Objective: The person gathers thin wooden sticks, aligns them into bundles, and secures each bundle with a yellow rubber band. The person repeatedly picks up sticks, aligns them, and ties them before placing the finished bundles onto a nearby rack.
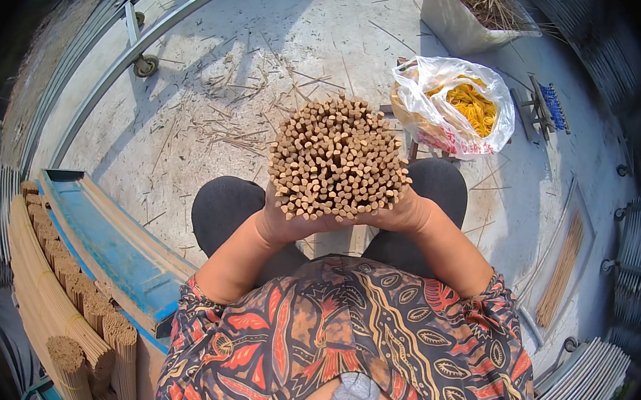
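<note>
A thick bundle of thin brown sticks (pixel 339 160) is held up in front of my body, its cut ends facing up toward me. My left hand (pixel 286 221) is wrapped round the bundle's lower left side. On the lower right side, my right hand (pixel 405 210) grips the same bundle. Most of my fingers are hidden beneath and behind it. The stick ends look slightly uneven, and the far length of the bundle is out of sight.
Right of the bundle stands a white plastic bag (pixel 450 108) of yellow bands. A blue trough (pixel 114 247) and tied stick bundles (pixel 59 307) lie at my left. Loose sticks litter the concrete floor (pixel 233 63). A bin (pixel 466 22) stands far right, a wheeled metal frame (pixel 139 51) far left.
</note>
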Action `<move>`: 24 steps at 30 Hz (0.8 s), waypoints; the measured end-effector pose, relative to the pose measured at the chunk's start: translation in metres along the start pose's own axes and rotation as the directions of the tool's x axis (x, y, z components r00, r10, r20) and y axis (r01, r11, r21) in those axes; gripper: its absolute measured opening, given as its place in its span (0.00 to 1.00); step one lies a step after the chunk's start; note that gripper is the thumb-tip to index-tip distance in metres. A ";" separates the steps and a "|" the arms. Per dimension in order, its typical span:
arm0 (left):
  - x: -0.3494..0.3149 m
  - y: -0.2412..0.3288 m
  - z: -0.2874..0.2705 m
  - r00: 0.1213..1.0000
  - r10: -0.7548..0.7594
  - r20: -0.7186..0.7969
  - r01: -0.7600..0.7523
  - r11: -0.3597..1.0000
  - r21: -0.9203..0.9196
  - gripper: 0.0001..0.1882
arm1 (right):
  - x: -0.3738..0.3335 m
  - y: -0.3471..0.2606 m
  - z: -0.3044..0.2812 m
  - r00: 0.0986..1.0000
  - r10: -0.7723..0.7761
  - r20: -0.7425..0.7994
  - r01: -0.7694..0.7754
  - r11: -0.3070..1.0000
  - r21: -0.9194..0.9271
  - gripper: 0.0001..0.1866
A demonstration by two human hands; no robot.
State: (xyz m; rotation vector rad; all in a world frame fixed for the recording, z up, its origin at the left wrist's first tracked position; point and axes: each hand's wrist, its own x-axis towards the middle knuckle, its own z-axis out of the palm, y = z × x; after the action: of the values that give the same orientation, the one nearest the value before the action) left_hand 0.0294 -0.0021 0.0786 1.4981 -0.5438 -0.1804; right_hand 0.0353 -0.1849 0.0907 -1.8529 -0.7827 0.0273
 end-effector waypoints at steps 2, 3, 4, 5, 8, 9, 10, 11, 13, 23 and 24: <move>-0.001 0.019 -0.007 0.994 -0.089 0.058 0.097 0.986 -0.139 0.51 | 0.002 -0.009 -0.005 1.000 -0.002 0.031 0.002 1.000 0.009 0.64; -0.003 0.023 -0.011 0.990 -0.113 0.087 0.128 0.974 -0.186 0.58 | 0.001 -0.010 -0.004 0.998 0.009 0.055 -0.011 0.999 0.046 0.66; -0.003 0.018 -0.014 0.995 0.017 0.101 0.001 0.985 -0.171 0.66 | 0.000 -0.009 -0.003 0.999 -0.013 0.044 0.009 0.997 0.082 0.67; -0.002 0.013 -0.018 0.982 0.150 0.114 -0.130 0.978 -0.161 0.75 | 0.001 -0.007 -0.002 0.999 -0.038 0.033 0.034 0.993 0.117 0.69; -0.017 -0.005 -0.026 0.968 -0.155 0.198 0.180 0.977 -0.114 0.76 | -0.001 -0.007 -0.001 0.995 -0.071 0.071 0.067 0.997 0.049 0.71; -0.018 -0.002 -0.026 0.963 -0.177 0.205 0.210 0.966 -0.150 0.76 | -0.003 -0.007 0.001 0.997 -0.062 0.043 0.055 0.988 0.144 0.71; -0.017 0.002 -0.026 0.963 -0.179 0.201 0.212 0.964 -0.159 0.76 | -0.004 -0.006 0.002 0.999 -0.051 0.017 0.046 0.970 0.238 0.72; -0.017 0.005 -0.025 0.964 -0.180 0.197 0.214 0.962 -0.168 0.76 | -0.003 -0.004 0.002 0.998 -0.058 0.016 0.054 0.977 0.205 0.72; -0.014 0.002 -0.026 0.976 -0.096 0.197 0.114 0.990 -0.081 0.76 | -0.005 -0.001 0.007 0.999 -0.053 0.004 0.050 0.962 0.268 0.72; 0.006 -0.008 -0.015 0.963 0.232 0.139 -0.208 0.964 -0.166 0.72 | -0.020 0.025 0.021 0.998 0.047 0.029 -0.050 0.994 0.096 0.69; 0.010 -0.008 -0.012 0.965 0.229 0.129 -0.205 0.963 -0.176 0.72 | -0.024 0.028 0.020 0.997 0.075 -0.005 -0.074 0.992 0.098 0.62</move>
State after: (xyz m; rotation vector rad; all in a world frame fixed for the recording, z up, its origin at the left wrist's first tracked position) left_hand 0.0454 0.0035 0.0738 1.2634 -0.7916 -0.1604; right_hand 0.0235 -0.1869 0.0509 -1.7871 -0.6934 0.1035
